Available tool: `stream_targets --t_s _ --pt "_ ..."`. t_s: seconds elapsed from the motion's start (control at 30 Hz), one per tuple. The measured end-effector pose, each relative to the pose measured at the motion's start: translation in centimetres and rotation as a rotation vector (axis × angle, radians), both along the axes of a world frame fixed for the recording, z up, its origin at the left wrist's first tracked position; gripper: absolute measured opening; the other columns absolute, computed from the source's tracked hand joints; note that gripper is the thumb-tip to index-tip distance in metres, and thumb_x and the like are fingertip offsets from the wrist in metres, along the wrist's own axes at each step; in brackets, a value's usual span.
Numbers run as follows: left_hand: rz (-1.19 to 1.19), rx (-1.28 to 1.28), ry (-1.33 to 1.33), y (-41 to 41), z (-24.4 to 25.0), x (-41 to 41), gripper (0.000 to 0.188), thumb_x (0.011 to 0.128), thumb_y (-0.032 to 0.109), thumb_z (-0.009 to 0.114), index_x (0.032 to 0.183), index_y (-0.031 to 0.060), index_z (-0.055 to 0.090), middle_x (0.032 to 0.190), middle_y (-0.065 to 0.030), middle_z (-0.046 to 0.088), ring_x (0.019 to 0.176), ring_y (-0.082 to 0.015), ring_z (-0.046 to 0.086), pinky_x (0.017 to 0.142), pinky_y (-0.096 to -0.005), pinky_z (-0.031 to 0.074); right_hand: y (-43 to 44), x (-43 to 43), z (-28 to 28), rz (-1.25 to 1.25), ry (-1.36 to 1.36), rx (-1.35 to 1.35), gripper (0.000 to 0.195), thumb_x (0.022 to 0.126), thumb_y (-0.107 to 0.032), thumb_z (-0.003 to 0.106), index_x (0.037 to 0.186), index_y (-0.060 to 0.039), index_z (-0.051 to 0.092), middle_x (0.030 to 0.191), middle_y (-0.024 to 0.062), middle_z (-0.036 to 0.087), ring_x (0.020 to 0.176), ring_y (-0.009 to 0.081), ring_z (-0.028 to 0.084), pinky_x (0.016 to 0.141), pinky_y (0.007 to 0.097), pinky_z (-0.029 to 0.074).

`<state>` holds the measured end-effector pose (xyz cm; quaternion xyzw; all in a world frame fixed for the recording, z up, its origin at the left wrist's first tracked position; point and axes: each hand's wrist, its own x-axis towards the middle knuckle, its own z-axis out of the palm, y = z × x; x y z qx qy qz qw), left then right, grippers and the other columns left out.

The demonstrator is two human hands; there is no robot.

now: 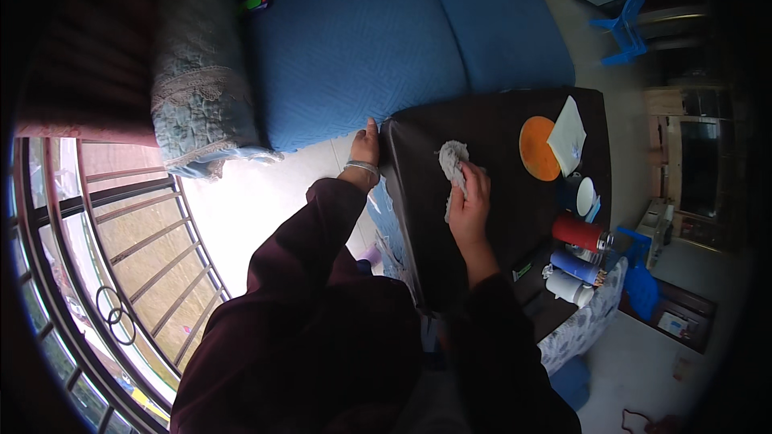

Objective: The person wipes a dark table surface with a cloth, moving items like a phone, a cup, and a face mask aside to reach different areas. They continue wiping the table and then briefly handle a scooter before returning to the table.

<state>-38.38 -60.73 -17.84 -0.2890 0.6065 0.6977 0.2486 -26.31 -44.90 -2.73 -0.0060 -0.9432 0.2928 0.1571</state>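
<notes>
A crumpled pale grey cloth [453,160] is held in my right hand [470,205], low over the dark brown cover [482,120] of a table. My left hand [365,147] is at the near left corner of this cover, beside its hanging edge, with the thumb pointing up toward the sofa. Its palm side is turned away, so whether the fingers press on the edge is hard to see. A bracelet circles the left wrist.
A blue sofa [356,48] borders the table. On the table are an orange round mat [538,147], a white paper [567,135], a white cup [585,196], a red flask [576,232], a blue cylinder [573,266] and a white bottle [567,286]. A barred window [151,241] is at left.
</notes>
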Motion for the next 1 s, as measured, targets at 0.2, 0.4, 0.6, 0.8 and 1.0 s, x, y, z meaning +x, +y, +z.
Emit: stream_targets --t_s 0.2,0.4,0.6,0.8,1.0 --pt "-0.148 -0.178 -0.012 0.7 4.4 -0.9 0.062 0.092 0.055 0.046 0.103 -0.0041 0.062 0.101 -0.0282 0.064 0.1 -0.0451 0.059 0.084 -0.0458 0.047 0.0 -6.6 -0.8 -0.058 -0.045 0.051 0.036 0.086 -0.001 0.054 0.123 -0.0016 0.052 0.119 0.017 0.054 0.11 0.0348 0.051 0.094 0.0418 0.042" --pt "-0.069 -0.23 0.117 1.7 1.6 -0.4 0.051 0.096 0.047 0.044 0.088 -0.0001 0.061 0.088 -0.0293 0.062 0.09 -0.0485 0.058 0.075 -0.0499 0.047 2.7 -16.6 0.5 -0.065 -0.222 0.448 0.033 0.088 -0.008 0.056 0.12 -0.0036 0.055 0.114 0.0182 0.058 0.105 0.0369 0.054 0.089 0.0438 0.045" --pt "-0.119 -0.094 0.134 1.8 0.4 -0.3 0.049 0.097 0.045 0.045 0.089 -0.0012 0.062 0.083 -0.0278 0.062 0.085 -0.0463 0.059 0.072 -0.0472 0.045 8.9 -21.4 -2.7 -0.267 -0.941 0.833 0.036 0.085 -0.033 0.051 0.109 -0.0091 0.064 0.102 0.0123 0.066 0.097 0.0314 0.061 0.084 0.0437 0.047" --pt "-0.081 0.023 0.158 2.2 -0.4 -0.1 0.042 0.098 0.039 0.046 0.093 0.0005 0.062 0.084 -0.0267 0.063 0.087 -0.0452 0.059 0.073 -0.0461 0.047 -2.5 -20.6 -2.3 -0.004 -0.951 0.59 0.041 0.085 -0.037 0.05 0.105 -0.0048 0.066 0.101 0.0183 0.067 0.099 0.0349 0.062 0.088 0.0441 0.047" --pt "-0.036 0.097 0.433 2.4 -2.1 1.0 0.029 0.097 0.028 0.049 0.099 0.004 0.064 0.097 -0.0233 0.066 0.094 -0.0399 0.063 0.075 -0.0419 0.05 -7.8 -18.8 -0.9 0.313 -0.875 0.331 0.039 0.083 -0.033 0.05 0.103 -0.0031 0.065 0.097 0.0199 0.066 0.092 0.0363 0.063 0.081 0.0427 0.05"
